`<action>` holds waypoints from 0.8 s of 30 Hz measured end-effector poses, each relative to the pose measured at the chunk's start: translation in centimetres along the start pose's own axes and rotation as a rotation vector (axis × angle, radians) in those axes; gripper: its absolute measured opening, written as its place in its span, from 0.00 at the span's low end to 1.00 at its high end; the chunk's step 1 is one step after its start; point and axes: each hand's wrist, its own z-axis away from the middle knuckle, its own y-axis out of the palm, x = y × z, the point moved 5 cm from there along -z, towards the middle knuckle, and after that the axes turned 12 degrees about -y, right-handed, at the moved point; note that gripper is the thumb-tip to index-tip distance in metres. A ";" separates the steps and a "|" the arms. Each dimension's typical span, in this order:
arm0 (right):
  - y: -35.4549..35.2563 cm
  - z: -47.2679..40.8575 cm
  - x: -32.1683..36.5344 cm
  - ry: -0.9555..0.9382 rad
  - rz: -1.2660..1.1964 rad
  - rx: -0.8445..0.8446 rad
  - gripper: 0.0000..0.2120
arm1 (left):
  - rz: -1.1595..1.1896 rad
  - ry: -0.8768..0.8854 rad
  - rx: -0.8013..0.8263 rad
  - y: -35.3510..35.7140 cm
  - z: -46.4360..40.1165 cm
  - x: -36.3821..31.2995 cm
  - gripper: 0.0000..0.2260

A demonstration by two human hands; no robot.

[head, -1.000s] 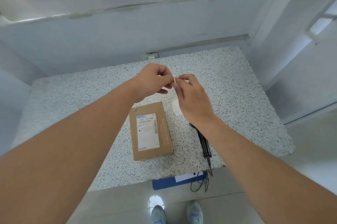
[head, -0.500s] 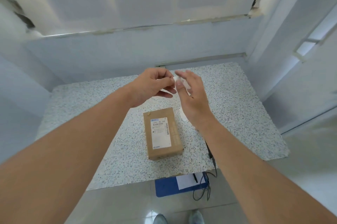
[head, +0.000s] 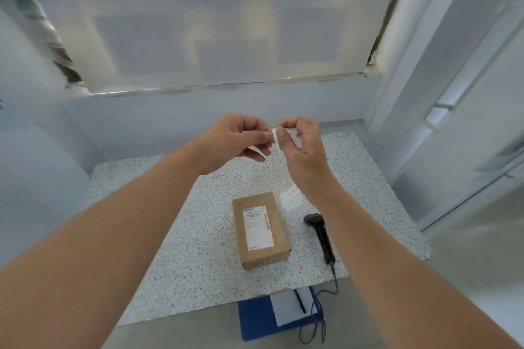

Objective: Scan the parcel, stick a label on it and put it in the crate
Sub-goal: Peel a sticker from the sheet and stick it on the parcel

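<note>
A brown cardboard parcel [head: 260, 229] with a white shipping label on top lies flat on the speckled table [head: 175, 249]. Raised above the table's far half, my left hand [head: 235, 140] and my right hand [head: 302, 147] pinch a small white label [head: 275, 136] between their fingertips; a strip of its backing hangs below the fingers. A black handheld scanner [head: 320, 235] lies to the right of the parcel, its cable running off the front edge. No crate is in view.
A white sheet of labels [head: 292, 199] lies on the table behind the parcel, partly under my right wrist. On the floor below the front edge rests a blue clipboard [head: 255, 317] with paper and a pen. Walls enclose the table at the back and left.
The camera has tilted up, so the parcel and scanner sit lower in view. Both hands stay together at the label, and the scanner is no longer hidden by my right arm.
</note>
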 end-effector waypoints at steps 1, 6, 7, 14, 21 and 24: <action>-0.1 -0.1 0.7 -0.019 0.013 -0.009 0.03 | -0.009 0.019 -0.007 -0.2 0.4 -0.6 0.05; -1.0 -0.4 3.1 -0.095 0.122 -0.161 0.11 | -0.065 0.104 -0.099 -1.0 1.8 -2.9 0.05; -1.2 -0.5 3.6 -0.118 0.162 -0.183 0.09 | -0.080 0.119 -0.122 -1.2 2.0 -3.3 0.05; -1.8 -1.0 5.5 -0.208 0.300 -0.087 0.10 | -0.205 0.171 -0.262 -1.8 2.1 -4.5 0.06; -2.4 -1.3 5.4 -0.325 0.455 -0.013 0.10 | -0.295 0.199 -0.311 -0.6 1.3 -4.5 0.03; -3.0 -1.4 4.8 -0.327 0.460 0.005 0.08 | -0.301 0.195 -0.299 0.1 1.0 -4.4 0.02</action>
